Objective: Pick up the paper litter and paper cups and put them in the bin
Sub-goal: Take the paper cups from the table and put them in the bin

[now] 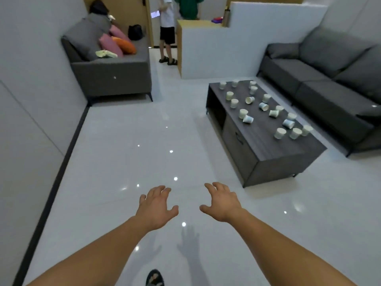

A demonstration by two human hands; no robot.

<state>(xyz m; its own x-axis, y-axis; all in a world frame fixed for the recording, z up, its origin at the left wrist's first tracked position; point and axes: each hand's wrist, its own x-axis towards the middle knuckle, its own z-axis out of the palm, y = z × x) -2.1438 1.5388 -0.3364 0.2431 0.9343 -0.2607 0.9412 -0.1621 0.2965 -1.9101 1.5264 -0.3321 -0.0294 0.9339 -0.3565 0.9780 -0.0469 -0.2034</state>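
Ahead, paper cups (280,133) dot the coffee table (274,150), print unreadably blurred.

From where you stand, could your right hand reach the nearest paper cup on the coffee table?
Probably not: the right hand hovers short of the coffee table, and the nearest paper cup stands farther along it. Nothing blocks the way.
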